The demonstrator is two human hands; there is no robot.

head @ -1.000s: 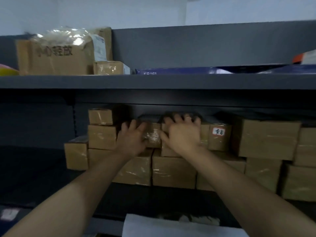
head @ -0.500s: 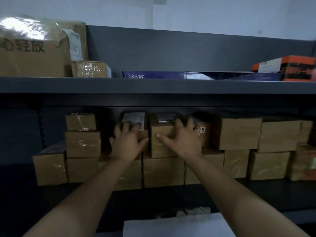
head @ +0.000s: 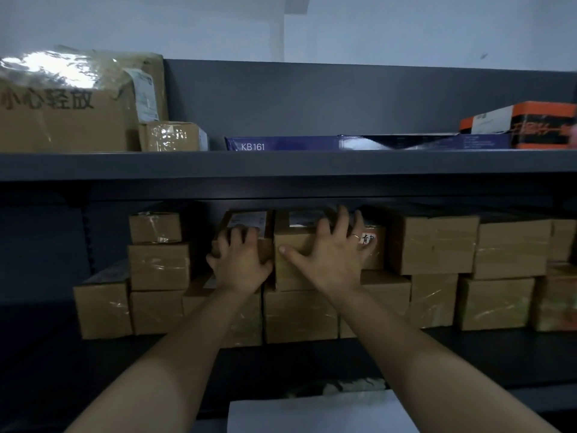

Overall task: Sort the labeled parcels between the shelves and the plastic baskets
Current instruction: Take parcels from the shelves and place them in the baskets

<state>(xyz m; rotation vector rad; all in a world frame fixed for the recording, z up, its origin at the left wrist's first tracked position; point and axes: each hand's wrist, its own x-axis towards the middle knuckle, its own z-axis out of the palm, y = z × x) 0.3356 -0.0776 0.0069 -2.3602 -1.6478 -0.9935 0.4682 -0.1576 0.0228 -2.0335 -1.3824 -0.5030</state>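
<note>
Upper shelf (head: 281,164): big carton (head: 62,123), blue KB161 box (head: 281,144), orange box (head: 543,126).
Lower shelf (head: 468,348): brown parcels, stacked in rows.
Left hand (head: 239,264): your fingers curl round the small labelled parcel (head: 246,218), top row.
Right hand (head: 331,260): fingers spread flat against the taller parcel (head: 290,276) just beside it.

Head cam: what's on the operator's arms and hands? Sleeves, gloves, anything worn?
No sleeves, gloves, watch or wristband in view. The left arm and right arm are uncovered up to the frame edge. The left hand wears nothing visible. The right hand has a thin ring on one finger.
</note>
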